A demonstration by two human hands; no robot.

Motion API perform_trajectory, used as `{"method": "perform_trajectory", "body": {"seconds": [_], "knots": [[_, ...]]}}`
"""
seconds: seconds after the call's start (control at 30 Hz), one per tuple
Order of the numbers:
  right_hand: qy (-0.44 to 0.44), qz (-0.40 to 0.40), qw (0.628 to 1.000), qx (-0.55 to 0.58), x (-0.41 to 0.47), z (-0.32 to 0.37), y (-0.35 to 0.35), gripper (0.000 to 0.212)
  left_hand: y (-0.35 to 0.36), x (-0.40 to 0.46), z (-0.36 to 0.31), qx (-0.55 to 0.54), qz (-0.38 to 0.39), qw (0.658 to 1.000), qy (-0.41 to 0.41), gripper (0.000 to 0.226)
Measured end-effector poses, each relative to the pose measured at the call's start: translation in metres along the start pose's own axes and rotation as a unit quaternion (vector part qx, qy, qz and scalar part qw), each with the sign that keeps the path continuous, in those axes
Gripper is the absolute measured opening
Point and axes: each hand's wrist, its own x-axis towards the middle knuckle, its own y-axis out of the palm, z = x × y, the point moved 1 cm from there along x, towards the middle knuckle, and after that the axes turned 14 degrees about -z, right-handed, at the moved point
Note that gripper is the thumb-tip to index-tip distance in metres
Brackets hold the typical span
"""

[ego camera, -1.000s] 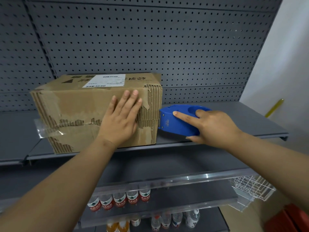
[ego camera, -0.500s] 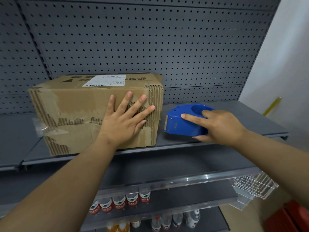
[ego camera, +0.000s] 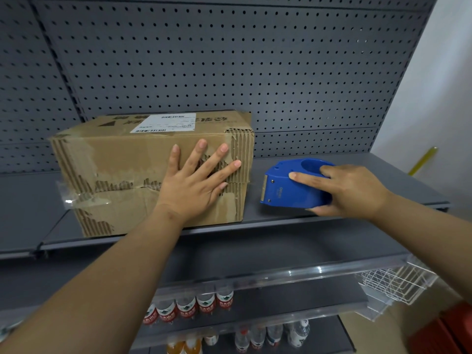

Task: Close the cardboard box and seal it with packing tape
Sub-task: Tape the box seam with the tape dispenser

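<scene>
A worn cardboard box (ego camera: 122, 172) lies on its side on the grey shelf (ego camera: 265, 215), flaps closed and facing me, a white label on top. Clear tape runs along the front seam and a loose end sticks out at the box's left edge (ego camera: 76, 200). My left hand (ego camera: 196, 185) presses flat on the right part of the front, fingers spread. My right hand (ego camera: 350, 192) grips a blue tape dispenser (ego camera: 291, 187) resting on the shelf a short gap right of the box, its cutter end toward the box.
A grey pegboard wall (ego camera: 229, 67) rises behind the shelf. Lower shelves hold several bottles (ego camera: 194, 307). A white wire basket (ego camera: 393, 284) hangs at the lower right, a red object (ego camera: 444, 330) sits below it, and a yellow stick (ego camera: 421, 159) leans at the right wall.
My right hand has pulled the dispenser rightward off the box's right end, leaving a gap. My left hand has spread its fingers and slid slightly right on the box front.
</scene>
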Motion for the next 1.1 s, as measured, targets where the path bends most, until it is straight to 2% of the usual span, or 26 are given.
{"method": "perform_trajectory", "body": {"seconds": [0.13, 0.3, 0.43, 0.53, 0.77, 0.87, 0.93, 1.03, 1.1], "knots": [[0.029, -0.013, 0.999, -0.024, -0.008, -0.014, -0.012, 0.073, 0.002, 0.0, 0.004, 0.006, -0.011, 1.0, 0.003, 0.051], [0.021, 0.009, 0.999, -0.043, -0.005, -0.01, -0.015, 0.071, 0.005, 0.002, 0.005, 0.008, -0.012, 1.0, 0.003, 0.051], [0.01, 0.023, 0.998, -0.063, -0.002, 0.0, -0.006, 0.089, 0.002, 0.0, 0.003, 0.001, -0.014, 1.0, 0.01, 0.05], [0.016, 0.044, 0.995, -0.089, 0.007, 0.009, -0.001, 0.093, 0.001, -0.001, 0.002, 0.001, -0.019, 1.0, 0.012, 0.051], [0.005, 0.044, 0.988, -0.146, 0.028, 0.031, 0.006, 0.086, -0.001, -0.005, -0.003, 0.002, -0.046, 0.999, 0.016, 0.053], [0.008, 0.097, 0.981, -0.17, 0.039, 0.054, 0.007, 0.084, -0.001, -0.006, -0.003, -0.004, -0.045, 0.999, 0.009, 0.052], [0.013, 0.094, 0.982, -0.163, 0.039, 0.059, 0.012, 0.08, -0.001, -0.006, -0.003, -0.004, -0.041, 0.999, 0.009, 0.052], [0.026, 0.09, 0.981, -0.168, 0.041, 0.056, 0.01, 0.083, -0.001, -0.008, -0.003, -0.004, -0.042, 0.999, 0.009, 0.052], [0.029, 0.123, 0.976, -0.177, 0.048, 0.057, 0.002, 0.087, -0.001, -0.007, -0.003, -0.004, -0.042, 0.999, 0.005, 0.052]]}}
